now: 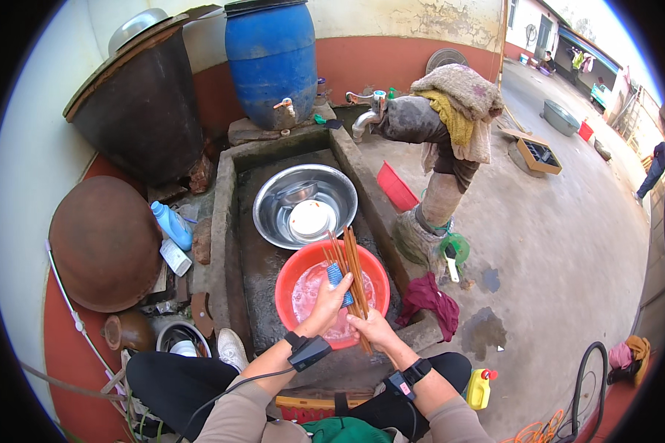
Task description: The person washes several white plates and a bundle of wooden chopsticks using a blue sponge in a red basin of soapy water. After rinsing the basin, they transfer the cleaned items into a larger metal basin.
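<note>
A bundle of brown wooden chopsticks [356, 271] stands tilted over a red plastic basin [284, 282] of sudsy water. My left hand [327, 304] presses a blue-and-white scrubbing cloth [335, 274] against the bundle. Around the lower part of the chopsticks my right hand [374, 328] is closed. Beyond the red basin, and close against it, sits a steel basin [261, 207] with a metal bowl [297, 194] and a white dish [310, 219] inside. Both basins are within a concrete trough [221, 221].
A blue barrel [271, 61] with a tap stands behind the trough. A cloth-wrapped standpipe [440, 194] rises at its right, near a maroon cloth [432, 304]. Detergent bottles [172, 224] lie left. A yellow jug [479, 389] is at lower right. A person [655, 169] is at far right.
</note>
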